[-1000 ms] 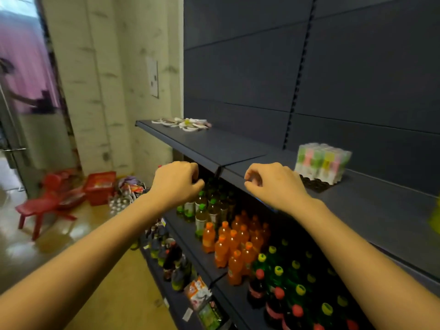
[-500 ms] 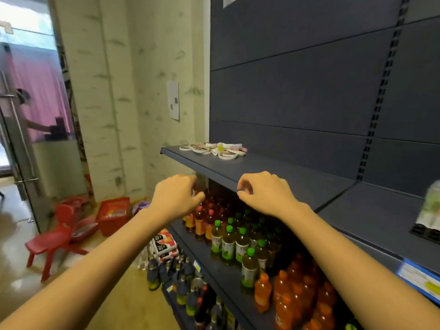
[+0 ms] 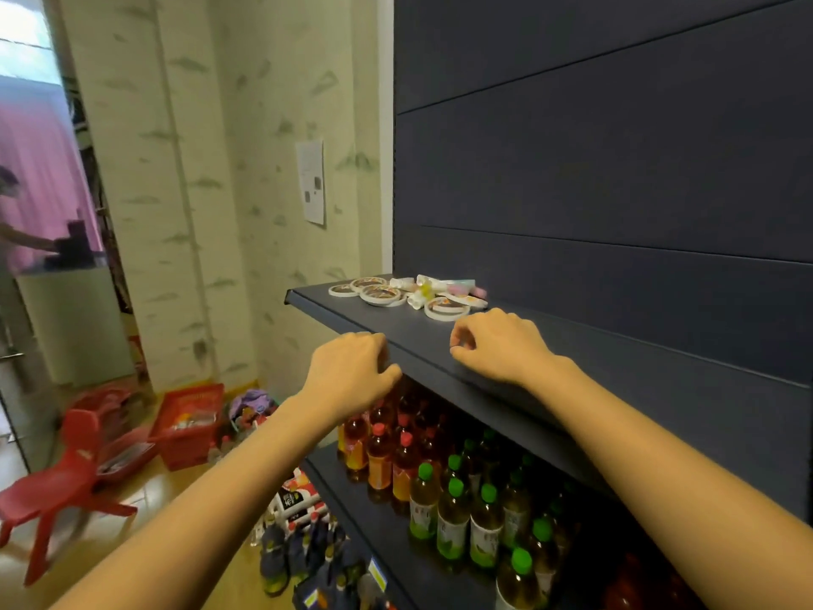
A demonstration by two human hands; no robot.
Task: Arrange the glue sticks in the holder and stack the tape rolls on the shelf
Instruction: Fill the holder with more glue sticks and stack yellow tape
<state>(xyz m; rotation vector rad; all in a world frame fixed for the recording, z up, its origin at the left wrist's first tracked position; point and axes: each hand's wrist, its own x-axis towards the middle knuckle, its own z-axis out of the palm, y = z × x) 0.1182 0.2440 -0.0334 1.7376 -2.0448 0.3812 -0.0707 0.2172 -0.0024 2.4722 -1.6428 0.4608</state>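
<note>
Two fists, seemingly empty: left hand point(image 3: 352, 372), right hand point(image 3: 499, 345), near tape rolls point(image 3: 381, 295).

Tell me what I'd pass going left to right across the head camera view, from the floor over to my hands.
red chair → red basket → left hand → right hand. The tape rolls stretch across above both hands, so they are left out of the order.

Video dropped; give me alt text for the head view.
Both hands are at a dark shelf, the left hand at its front edge, the right hand over it, fingers curled, holding nothing. Tape rolls and glue sticks lie scattered just beyond. Bottled drinks fill lower shelves.
</note>
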